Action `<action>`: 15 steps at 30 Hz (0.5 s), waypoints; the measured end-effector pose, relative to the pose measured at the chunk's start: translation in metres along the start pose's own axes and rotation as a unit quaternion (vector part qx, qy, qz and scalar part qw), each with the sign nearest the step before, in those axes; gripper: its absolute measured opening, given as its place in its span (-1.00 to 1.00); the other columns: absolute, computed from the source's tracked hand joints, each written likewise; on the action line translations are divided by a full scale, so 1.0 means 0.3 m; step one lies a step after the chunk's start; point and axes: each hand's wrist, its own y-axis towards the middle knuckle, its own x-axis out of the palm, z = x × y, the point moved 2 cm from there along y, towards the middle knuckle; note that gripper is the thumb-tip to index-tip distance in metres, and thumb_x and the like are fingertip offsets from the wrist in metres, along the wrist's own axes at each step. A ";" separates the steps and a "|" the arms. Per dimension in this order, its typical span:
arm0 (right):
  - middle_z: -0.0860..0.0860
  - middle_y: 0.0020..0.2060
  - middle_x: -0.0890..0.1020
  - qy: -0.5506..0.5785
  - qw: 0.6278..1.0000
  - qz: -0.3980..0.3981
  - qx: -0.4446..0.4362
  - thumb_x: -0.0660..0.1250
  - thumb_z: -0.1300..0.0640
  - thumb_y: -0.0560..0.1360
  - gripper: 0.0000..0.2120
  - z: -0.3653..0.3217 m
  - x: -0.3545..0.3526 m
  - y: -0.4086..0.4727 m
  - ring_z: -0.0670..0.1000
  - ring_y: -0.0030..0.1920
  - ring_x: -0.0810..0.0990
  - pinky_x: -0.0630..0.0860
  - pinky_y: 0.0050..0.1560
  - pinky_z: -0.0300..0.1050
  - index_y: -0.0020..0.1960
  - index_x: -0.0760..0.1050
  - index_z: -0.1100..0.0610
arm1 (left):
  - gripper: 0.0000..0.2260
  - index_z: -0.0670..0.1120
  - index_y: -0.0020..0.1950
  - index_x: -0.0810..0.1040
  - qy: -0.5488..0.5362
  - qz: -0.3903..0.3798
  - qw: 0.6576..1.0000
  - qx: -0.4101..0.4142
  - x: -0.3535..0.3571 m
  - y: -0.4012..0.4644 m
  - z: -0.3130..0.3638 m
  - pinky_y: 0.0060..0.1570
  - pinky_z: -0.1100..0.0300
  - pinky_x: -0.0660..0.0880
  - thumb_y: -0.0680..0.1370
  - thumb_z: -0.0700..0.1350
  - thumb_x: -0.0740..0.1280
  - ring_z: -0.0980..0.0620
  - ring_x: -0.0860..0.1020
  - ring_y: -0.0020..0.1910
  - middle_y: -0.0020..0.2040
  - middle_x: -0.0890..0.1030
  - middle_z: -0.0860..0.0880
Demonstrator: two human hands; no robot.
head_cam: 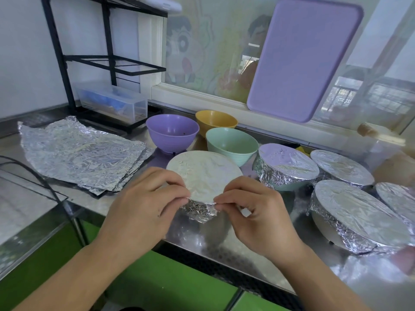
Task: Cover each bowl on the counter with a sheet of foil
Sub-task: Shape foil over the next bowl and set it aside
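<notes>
Stainless counter (235, 250) carries the work. Left hand (143, 207) and right hand (258, 212) pinch foil at the near rim of the foil-covered bowl (203, 173); crimping should proceed evenly around. Count: three open bowls, four covered bowls at right, one foil stack (78, 156).

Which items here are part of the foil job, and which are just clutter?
Job: bowl in hand, left hand, right hand, foil stack, purple bowl, yellow bowl, green bowl, covered bowls.

Clutter: cutting board, black rack, clear box.
</notes>
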 end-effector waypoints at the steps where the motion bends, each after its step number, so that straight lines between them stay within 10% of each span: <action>1: -0.09 -0.12 0.64 0.003 1.000 0.001 0.000 0.57 0.32 0.49 -0.88 -0.008 0.011 0.000 -0.15 -0.13 0.60 0.46 -0.06 -0.35 -0.07 0.75 0.12 | -0.90 0.01 0.03 0.74 -0.006 -0.006 1.000 -0.007 0.001 0.002 0.012 0.04 0.00 0.56 0.58 -0.05 0.43 0.08 0.56 0.10 0.06 0.58 0.20; 15: -0.09 -0.15 0.65 0.027 0.999 0.000 0.021 0.58 0.36 0.46 -0.84 0.023 -0.012 0.003 -0.14 -0.15 0.60 0.44 -0.09 -0.36 -0.11 0.75 0.12 | -0.87 0.00 -0.09 0.67 0.037 0.006 0.999 -0.018 0.067 0.018 0.089 0.04 0.08 0.42 0.47 -0.03 0.59 0.03 0.50 -0.03 -0.06 0.54 0.14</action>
